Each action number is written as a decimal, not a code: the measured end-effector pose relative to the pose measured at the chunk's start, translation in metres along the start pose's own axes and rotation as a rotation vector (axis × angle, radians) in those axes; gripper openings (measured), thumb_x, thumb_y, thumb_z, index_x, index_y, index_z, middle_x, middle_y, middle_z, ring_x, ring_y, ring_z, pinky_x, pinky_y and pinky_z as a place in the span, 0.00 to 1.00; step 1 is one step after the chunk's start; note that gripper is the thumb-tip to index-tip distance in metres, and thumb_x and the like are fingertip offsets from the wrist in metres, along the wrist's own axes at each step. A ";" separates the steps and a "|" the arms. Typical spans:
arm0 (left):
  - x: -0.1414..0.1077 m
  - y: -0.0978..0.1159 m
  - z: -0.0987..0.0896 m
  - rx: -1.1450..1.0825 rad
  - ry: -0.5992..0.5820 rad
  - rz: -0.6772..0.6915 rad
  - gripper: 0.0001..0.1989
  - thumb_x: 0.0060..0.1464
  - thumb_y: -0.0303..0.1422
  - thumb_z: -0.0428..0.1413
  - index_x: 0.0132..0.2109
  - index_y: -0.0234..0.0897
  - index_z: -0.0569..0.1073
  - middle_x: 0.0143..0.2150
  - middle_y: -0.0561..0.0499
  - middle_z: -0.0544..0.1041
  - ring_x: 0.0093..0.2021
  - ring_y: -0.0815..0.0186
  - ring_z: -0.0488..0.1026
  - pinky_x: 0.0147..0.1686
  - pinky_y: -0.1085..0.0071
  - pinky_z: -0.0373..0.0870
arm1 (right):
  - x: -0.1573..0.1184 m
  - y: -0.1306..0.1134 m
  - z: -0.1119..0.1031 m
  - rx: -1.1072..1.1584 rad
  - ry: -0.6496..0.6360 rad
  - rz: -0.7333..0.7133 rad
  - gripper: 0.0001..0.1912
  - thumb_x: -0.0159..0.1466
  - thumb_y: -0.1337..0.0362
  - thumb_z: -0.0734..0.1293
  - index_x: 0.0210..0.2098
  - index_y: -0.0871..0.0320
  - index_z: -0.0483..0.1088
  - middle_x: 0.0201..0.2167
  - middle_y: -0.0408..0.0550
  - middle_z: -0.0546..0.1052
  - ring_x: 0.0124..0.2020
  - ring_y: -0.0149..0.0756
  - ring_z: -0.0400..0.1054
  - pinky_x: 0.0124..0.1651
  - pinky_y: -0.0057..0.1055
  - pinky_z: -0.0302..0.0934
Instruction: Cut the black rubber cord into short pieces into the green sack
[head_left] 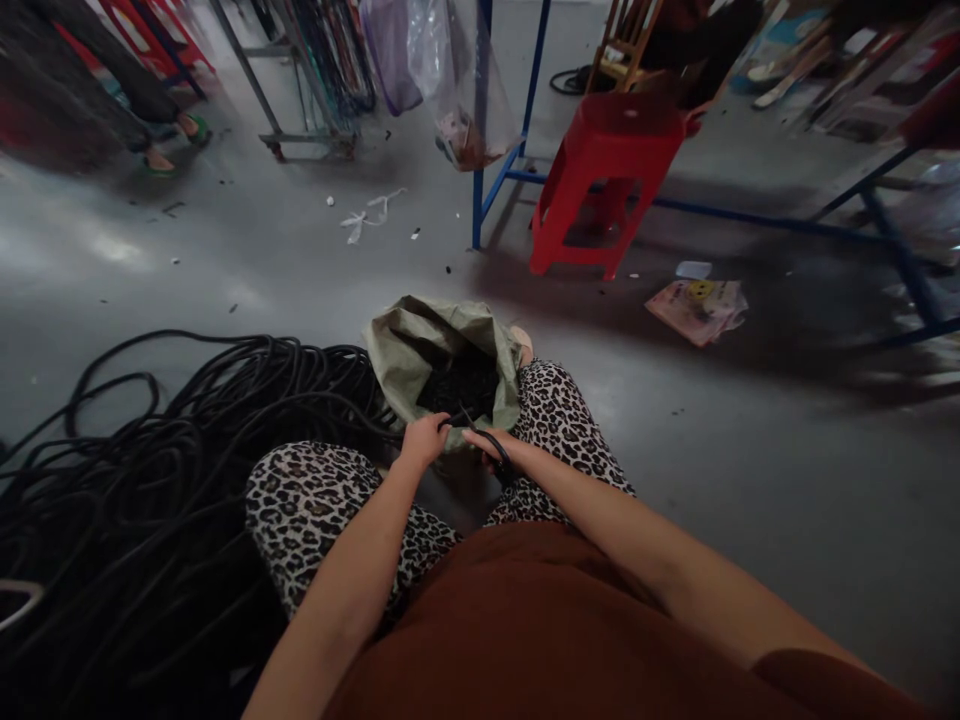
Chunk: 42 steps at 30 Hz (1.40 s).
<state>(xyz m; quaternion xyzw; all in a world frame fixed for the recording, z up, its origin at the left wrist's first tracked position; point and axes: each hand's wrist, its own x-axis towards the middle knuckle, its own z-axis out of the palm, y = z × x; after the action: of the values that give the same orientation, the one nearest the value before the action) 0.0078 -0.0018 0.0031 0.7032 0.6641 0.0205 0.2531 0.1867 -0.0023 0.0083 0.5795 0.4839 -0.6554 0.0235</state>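
Between my knees stands a grey-green woven sack [397, 345], its mouth wide and dark pieces lying inside. My left hand [425, 440] is closed around a black rubber hose or cord [382, 428] at the sack's near rim; a short end sticks out past the fingers. Black-handled scissors [501, 458] are gripped in my right hand [491, 447], their blades pointing up and left beside that end. Whether the blades touch the cord I cannot tell. A large heap of the same black cord [195, 420] spreads over the floor on my left.
A red plastic stool [626, 130] stands ahead beside a blue metal frame [478, 200]. Plastic bags [457, 80] hang from the frame. Printed plastic packaging [697, 308] lies on the floor at right. Another person's feet [159, 163] are at the upper left, near a wheeled rack [281, 135].
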 end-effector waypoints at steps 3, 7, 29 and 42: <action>0.000 0.002 -0.001 -0.008 -0.030 -0.005 0.18 0.55 0.36 0.48 0.51 0.39 0.71 0.49 0.48 0.74 0.49 0.63 0.70 0.49 0.71 0.63 | 0.000 0.000 0.000 -0.003 0.002 0.002 0.31 0.61 0.42 0.56 0.45 0.65 0.67 0.16 0.44 0.67 0.14 0.30 0.63 0.18 0.23 0.57; 0.000 0.002 -0.002 -0.012 -0.069 -0.002 0.18 0.55 0.36 0.48 0.51 0.39 0.71 0.50 0.49 0.74 0.50 0.64 0.69 0.50 0.71 0.62 | -0.001 -0.001 0.000 -0.016 0.009 -0.003 0.31 0.61 0.43 0.56 0.45 0.66 0.67 0.15 0.44 0.67 0.14 0.30 0.62 0.18 0.22 0.56; 0.000 0.000 0.001 -0.049 -0.092 0.017 0.18 0.55 0.36 0.48 0.51 0.39 0.71 0.49 0.49 0.74 0.49 0.63 0.70 0.49 0.71 0.63 | -0.004 -0.007 0.002 -0.039 0.148 -0.046 0.20 0.64 0.52 0.59 0.32 0.64 0.70 0.12 0.39 0.61 0.10 0.26 0.57 0.15 0.21 0.54; -0.004 -0.004 -0.004 0.071 -0.122 -0.052 0.17 0.54 0.35 0.48 0.50 0.45 0.71 0.49 0.51 0.74 0.50 0.63 0.69 0.50 0.70 0.61 | 0.003 -0.004 -0.002 -0.152 0.183 -0.022 0.21 0.63 0.53 0.59 0.30 0.64 0.72 0.15 0.43 0.66 0.12 0.26 0.58 0.18 0.22 0.55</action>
<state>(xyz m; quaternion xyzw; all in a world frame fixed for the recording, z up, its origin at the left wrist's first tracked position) 0.0020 -0.0039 0.0061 0.6941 0.6660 -0.0526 0.2682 0.1853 0.0023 0.0087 0.6279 0.5388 -0.5614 0.0160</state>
